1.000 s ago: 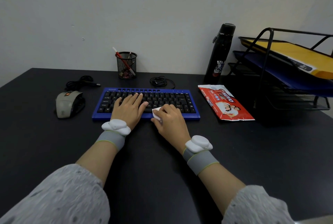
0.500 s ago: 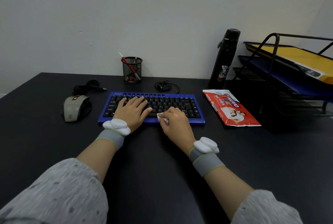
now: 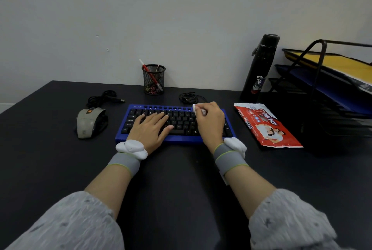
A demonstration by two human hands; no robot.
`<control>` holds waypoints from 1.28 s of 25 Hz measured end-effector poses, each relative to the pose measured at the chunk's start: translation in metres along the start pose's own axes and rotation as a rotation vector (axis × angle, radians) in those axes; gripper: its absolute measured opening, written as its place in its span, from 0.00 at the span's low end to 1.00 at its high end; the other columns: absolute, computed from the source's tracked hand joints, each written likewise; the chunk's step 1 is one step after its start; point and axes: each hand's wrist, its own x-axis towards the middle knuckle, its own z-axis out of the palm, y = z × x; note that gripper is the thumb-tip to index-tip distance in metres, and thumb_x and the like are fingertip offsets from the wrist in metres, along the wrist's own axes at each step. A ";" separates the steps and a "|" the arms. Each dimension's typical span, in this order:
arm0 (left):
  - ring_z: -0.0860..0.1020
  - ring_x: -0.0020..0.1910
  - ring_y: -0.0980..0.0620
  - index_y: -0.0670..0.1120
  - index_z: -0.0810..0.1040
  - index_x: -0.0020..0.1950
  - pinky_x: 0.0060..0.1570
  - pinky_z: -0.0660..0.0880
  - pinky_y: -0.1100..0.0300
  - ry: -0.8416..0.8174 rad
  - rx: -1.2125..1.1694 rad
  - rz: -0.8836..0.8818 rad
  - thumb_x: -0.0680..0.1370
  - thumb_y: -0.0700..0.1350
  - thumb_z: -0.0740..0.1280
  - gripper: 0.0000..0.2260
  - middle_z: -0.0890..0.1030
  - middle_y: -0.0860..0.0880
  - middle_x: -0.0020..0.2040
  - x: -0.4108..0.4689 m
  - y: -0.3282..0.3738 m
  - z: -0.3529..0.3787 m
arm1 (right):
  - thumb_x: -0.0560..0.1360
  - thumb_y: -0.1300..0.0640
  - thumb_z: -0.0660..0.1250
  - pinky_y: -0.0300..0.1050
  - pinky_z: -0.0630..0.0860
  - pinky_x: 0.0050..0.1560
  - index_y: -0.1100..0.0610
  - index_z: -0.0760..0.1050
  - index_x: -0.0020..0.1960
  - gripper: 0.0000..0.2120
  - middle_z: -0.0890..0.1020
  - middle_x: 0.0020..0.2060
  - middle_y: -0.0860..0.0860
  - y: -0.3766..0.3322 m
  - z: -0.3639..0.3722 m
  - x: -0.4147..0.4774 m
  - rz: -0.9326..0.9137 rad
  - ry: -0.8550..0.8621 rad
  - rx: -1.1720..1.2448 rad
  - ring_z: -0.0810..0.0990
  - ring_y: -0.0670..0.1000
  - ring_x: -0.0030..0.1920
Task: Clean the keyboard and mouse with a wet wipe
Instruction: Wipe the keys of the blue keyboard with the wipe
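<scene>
A blue keyboard with black keys lies in the middle of the black desk. My left hand rests flat on its left keys with the fingers spread. My right hand pinches a small folded white wet wipe against the keyboard's upper right rim. A grey mouse sits to the left of the keyboard, untouched, with its black cable coiled behind it.
A red wet-wipe pack lies right of the keyboard. Behind stand a mesh pen cup, a black bottle and a coiled cable. A black tiered paper tray fills the right side.
My right hand has carried the wipe from the keyboard's front edge near the middle up to its back right rim. My left hand stays on the left keys.
</scene>
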 end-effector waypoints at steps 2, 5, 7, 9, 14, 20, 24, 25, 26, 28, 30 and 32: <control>0.58 0.75 0.55 0.51 0.60 0.75 0.72 0.49 0.54 -0.005 0.015 0.006 0.81 0.59 0.48 0.24 0.61 0.53 0.76 0.001 0.001 0.001 | 0.75 0.59 0.65 0.41 0.70 0.51 0.60 0.82 0.49 0.08 0.80 0.47 0.56 0.004 -0.001 0.009 -0.023 -0.032 -0.064 0.77 0.54 0.50; 0.57 0.75 0.55 0.51 0.59 0.75 0.73 0.49 0.54 -0.014 -0.001 0.000 0.81 0.57 0.49 0.24 0.61 0.53 0.76 0.004 0.000 0.002 | 0.76 0.58 0.65 0.53 0.71 0.57 0.60 0.81 0.51 0.09 0.79 0.49 0.56 0.011 0.003 0.007 -0.080 -0.206 -0.196 0.76 0.56 0.53; 0.57 0.75 0.55 0.51 0.59 0.75 0.73 0.49 0.54 -0.021 -0.008 -0.004 0.81 0.58 0.49 0.24 0.61 0.53 0.76 0.004 0.000 0.002 | 0.77 0.56 0.64 0.53 0.70 0.58 0.59 0.81 0.53 0.10 0.79 0.50 0.56 0.015 0.007 -0.001 -0.114 -0.280 -0.286 0.75 0.56 0.55; 0.57 0.75 0.55 0.51 0.59 0.75 0.73 0.49 0.54 -0.021 -0.006 -0.004 0.81 0.58 0.49 0.24 0.61 0.53 0.76 0.004 0.000 0.001 | 0.77 0.55 0.64 0.49 0.69 0.58 0.59 0.79 0.56 0.12 0.78 0.52 0.56 0.018 0.010 -0.005 -0.148 -0.258 -0.334 0.74 0.56 0.56; 0.57 0.75 0.55 0.51 0.60 0.75 0.73 0.49 0.53 -0.024 -0.015 -0.006 0.81 0.57 0.50 0.24 0.61 0.53 0.76 0.004 0.001 0.000 | 0.77 0.55 0.63 0.48 0.68 0.59 0.60 0.78 0.60 0.14 0.78 0.55 0.57 0.016 0.013 -0.004 -0.173 -0.291 -0.377 0.72 0.56 0.58; 0.57 0.75 0.55 0.51 0.60 0.75 0.73 0.50 0.53 -0.029 -0.004 -0.011 0.81 0.57 0.50 0.24 0.61 0.53 0.76 0.004 0.001 -0.001 | 0.77 0.55 0.64 0.48 0.70 0.56 0.58 0.80 0.57 0.13 0.78 0.51 0.55 0.014 0.005 -0.007 -0.263 -0.392 -0.297 0.72 0.55 0.55; 0.57 0.75 0.55 0.50 0.60 0.75 0.72 0.50 0.54 -0.036 -0.007 -0.017 0.81 0.57 0.50 0.24 0.61 0.53 0.76 0.004 0.001 -0.002 | 0.77 0.54 0.63 0.50 0.69 0.56 0.58 0.80 0.57 0.12 0.78 0.50 0.54 0.018 -0.003 -0.010 -0.317 -0.397 -0.337 0.72 0.54 0.55; 0.57 0.75 0.54 0.50 0.60 0.75 0.72 0.49 0.53 -0.037 -0.008 -0.018 0.81 0.57 0.50 0.24 0.60 0.53 0.76 0.004 0.002 -0.002 | 0.77 0.54 0.63 0.50 0.69 0.56 0.58 0.80 0.57 0.12 0.79 0.50 0.54 0.019 -0.005 -0.011 -0.330 -0.394 -0.335 0.72 0.54 0.55; 0.57 0.75 0.54 0.50 0.60 0.75 0.72 0.49 0.53 -0.039 -0.007 -0.019 0.81 0.57 0.50 0.24 0.60 0.53 0.76 0.004 0.002 -0.003 | 0.77 0.55 0.64 0.49 0.70 0.56 0.58 0.80 0.57 0.12 0.79 0.50 0.54 0.019 -0.006 -0.013 -0.341 -0.391 -0.324 0.72 0.54 0.54; 0.57 0.75 0.54 0.50 0.60 0.75 0.72 0.49 0.53 -0.040 -0.002 -0.021 0.81 0.57 0.50 0.24 0.60 0.53 0.76 0.005 0.002 -0.002 | 0.77 0.54 0.64 0.46 0.70 0.54 0.57 0.80 0.56 0.12 0.79 0.49 0.52 0.021 -0.008 -0.016 -0.362 -0.396 -0.298 0.72 0.52 0.53; 0.57 0.75 0.54 0.50 0.60 0.75 0.72 0.50 0.54 -0.037 -0.001 -0.022 0.81 0.57 0.50 0.24 0.60 0.53 0.76 0.005 0.002 -0.002 | 0.77 0.54 0.65 0.42 0.68 0.53 0.57 0.81 0.56 0.11 0.79 0.49 0.51 0.021 -0.009 -0.016 -0.377 -0.417 -0.282 0.72 0.50 0.52; 0.58 0.75 0.54 0.50 0.60 0.75 0.72 0.50 0.54 -0.029 -0.005 -0.024 0.81 0.57 0.50 0.24 0.61 0.53 0.76 0.005 0.002 -0.002 | 0.77 0.53 0.65 0.42 0.69 0.53 0.56 0.81 0.55 0.11 0.79 0.49 0.51 0.022 -0.009 -0.015 -0.387 -0.431 -0.273 0.72 0.50 0.51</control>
